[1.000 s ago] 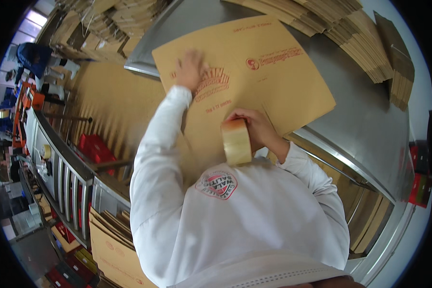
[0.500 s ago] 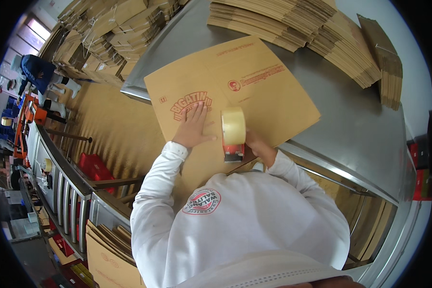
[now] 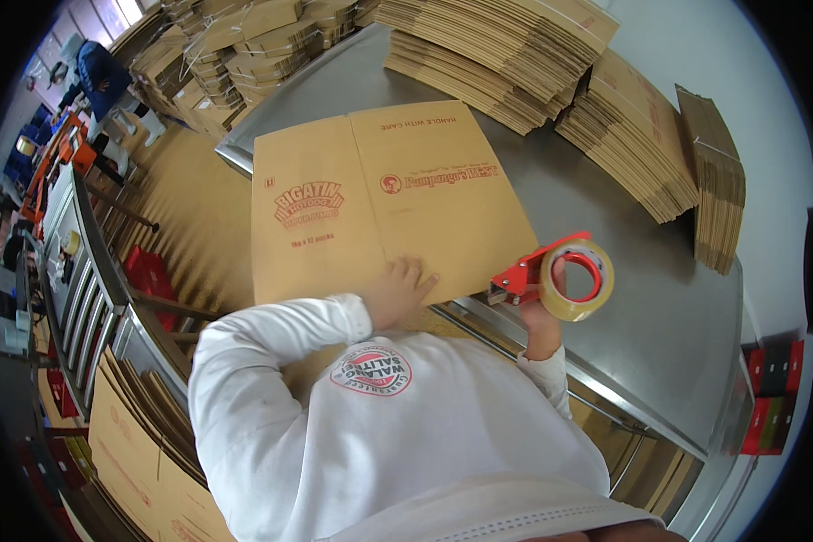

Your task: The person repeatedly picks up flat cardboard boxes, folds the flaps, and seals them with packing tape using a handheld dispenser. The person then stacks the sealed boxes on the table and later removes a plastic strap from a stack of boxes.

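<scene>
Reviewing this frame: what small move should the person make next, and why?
Probably bring the tape dispenser inward over the carton's near edge: the right hand grips it by the carton's right-hand corner, while the left hand rests near that edge, seemingly placed to steady it. Whether any tape is on, I cannot tell.

This looks like the packing area of a factory or workshop: a broad steel table (image 3: 641,316) carries bundles of flattened cartons (image 3: 488,77) along its far side, tied carton stacks (image 3: 271,54) rise beyond its left corner, and a red tape dispenser (image 3: 520,277) is over its near edge.
</scene>
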`<state>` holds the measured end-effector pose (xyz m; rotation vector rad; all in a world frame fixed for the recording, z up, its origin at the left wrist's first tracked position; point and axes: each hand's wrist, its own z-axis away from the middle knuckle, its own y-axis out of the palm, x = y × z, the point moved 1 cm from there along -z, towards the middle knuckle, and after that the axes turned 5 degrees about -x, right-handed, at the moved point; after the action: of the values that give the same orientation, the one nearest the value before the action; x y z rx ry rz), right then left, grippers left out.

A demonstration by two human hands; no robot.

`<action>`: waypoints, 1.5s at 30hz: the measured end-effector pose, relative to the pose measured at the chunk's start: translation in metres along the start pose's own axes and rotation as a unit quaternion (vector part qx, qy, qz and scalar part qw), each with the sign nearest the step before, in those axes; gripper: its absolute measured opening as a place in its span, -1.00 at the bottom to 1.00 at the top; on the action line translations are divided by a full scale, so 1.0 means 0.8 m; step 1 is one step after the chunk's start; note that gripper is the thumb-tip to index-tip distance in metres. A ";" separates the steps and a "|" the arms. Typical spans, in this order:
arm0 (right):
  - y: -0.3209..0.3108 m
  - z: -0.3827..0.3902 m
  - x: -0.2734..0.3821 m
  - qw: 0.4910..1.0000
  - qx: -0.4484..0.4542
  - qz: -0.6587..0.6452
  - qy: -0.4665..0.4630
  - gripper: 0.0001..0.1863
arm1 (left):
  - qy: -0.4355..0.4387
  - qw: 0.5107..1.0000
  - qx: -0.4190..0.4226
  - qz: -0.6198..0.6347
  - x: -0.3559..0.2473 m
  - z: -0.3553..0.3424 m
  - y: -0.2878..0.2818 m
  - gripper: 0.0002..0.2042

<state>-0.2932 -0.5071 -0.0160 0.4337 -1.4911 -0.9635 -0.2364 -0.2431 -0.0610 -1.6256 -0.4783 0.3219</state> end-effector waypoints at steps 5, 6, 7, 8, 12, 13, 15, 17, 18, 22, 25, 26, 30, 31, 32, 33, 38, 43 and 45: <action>-0.004 -0.002 0.069 0.990 0.122 0.066 -0.037 -0.51 | -0.089 0.979 -0.178 0.050 0.079 -0.011 -0.206 -0.54; -0.009 -0.003 0.078 0.983 0.166 0.073 -0.032 -0.52 | -0.162 0.973 -0.062 -0.149 0.099 -0.010 -0.257 -0.57; -0.003 -0.004 0.080 0.980 0.178 0.087 -0.033 -0.51 | -0.188 0.960 -0.202 -0.045 0.146 0.014 -0.273 -0.62; 0.002 -0.006 0.081 0.976 0.186 0.103 -0.039 -0.51 | -0.242 0.919 -0.306 0.052 0.174 0.032 -0.303 -0.67; -0.022 -0.030 0.054 0.974 0.139 0.162 -0.083 -0.47 | -0.340 0.781 -0.493 0.177 0.192 0.113 -0.395 -0.68; -0.021 -0.031 0.051 0.969 0.143 0.183 -0.084 -0.46 | -0.338 0.765 -0.533 0.129 0.200 0.123 -0.382 -0.67; -0.016 -0.037 0.044 0.963 0.165 0.199 -0.072 -0.44 | -0.383 0.682 -0.609 0.130 0.174 0.138 -0.394 -0.67; -0.002 -0.038 0.044 0.957 0.177 0.217 -0.074 -0.46 | -0.379 0.628 -0.665 0.141 0.189 0.203 -0.392 -0.70; 0.006 -0.039 0.044 0.955 0.177 0.226 -0.077 -0.47 | -0.356 0.596 -0.695 0.188 0.188 0.216 -0.386 -0.70; 0.038 -0.040 0.030 0.975 0.131 0.166 -0.073 -0.57 | -0.353 0.476 -0.729 0.344 0.179 0.214 -0.311 -0.72; 0.044 -0.056 0.024 0.973 0.134 0.172 -0.072 -0.60 | -0.441 0.434 -0.618 0.485 0.121 0.137 -0.219 -0.78; 0.055 -0.053 0.023 0.972 0.128 0.180 -0.078 -0.60 | -0.465 0.415 -0.568 0.538 0.098 0.113 -0.168 -0.87; 0.102 -0.045 0.019 0.969 0.125 0.184 -0.102 -0.62 | -0.421 0.285 -0.301 0.807 -0.021 0.001 -0.045 -0.72; 0.108 -0.046 0.015 0.969 0.134 0.175 -0.108 -0.63 | -0.366 0.281 -0.187 0.867 -0.036 -0.004 -0.001 -0.67; 0.119 -0.044 0.012 0.962 0.149 0.180 -0.139 -0.62 | -0.297 0.267 -0.066 0.914 -0.042 -0.005 0.041 -0.62; 0.128 -0.043 0.007 0.955 0.160 0.183 -0.172 -0.61 | -0.288 0.275 -0.045 0.916 -0.037 -0.010 0.021 -0.56; 0.181 -0.036 -0.014 0.790 0.368 0.258 -0.417 -0.52 | -0.220 0.308 -0.102 0.920 0.015 -0.022 -0.120 -0.16; 0.177 -0.020 -0.049 0.676 0.411 0.386 -0.475 -0.66 | -0.175 0.359 -0.236 0.886 0.043 -0.015 -0.165 -0.04; 0.163 -0.022 -0.062 0.676 0.407 0.391 -0.473 -0.63 | -0.176 0.369 -0.239 0.881 0.050 -0.012 -0.157 -0.10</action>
<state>-0.2324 -0.3998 0.0515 -0.2088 -2.7191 0.3667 -0.2114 -0.2238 0.0676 -1.9382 1.3516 2.3413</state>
